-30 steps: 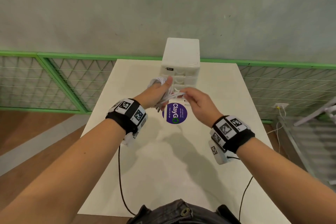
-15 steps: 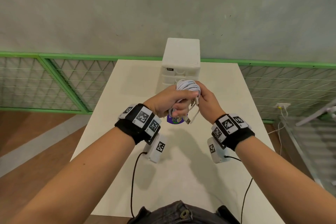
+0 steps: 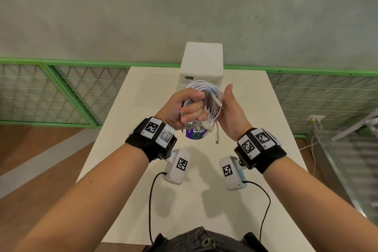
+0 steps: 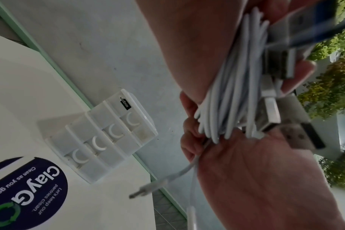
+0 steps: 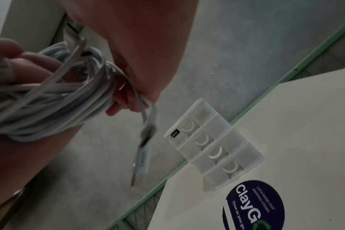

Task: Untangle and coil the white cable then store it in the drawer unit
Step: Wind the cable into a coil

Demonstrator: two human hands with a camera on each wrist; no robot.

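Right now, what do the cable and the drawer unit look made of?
White cable: looks like smooth rubbery plastic sheathing, bending into tight loops; its plug ends show bare metal shells. Drawer unit: apparently hard moulded plastic, glossy white frame, with frosted, slightly see-through drawer fronts.

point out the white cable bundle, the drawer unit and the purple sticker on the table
white cable (image 3: 201, 88), head view, top arc of the coil above the fist
drawer unit (image 4: 100, 137), left wrist view, its front of shut drawers
purple sticker (image 5: 254, 202), right wrist view, dark field beside the lettering
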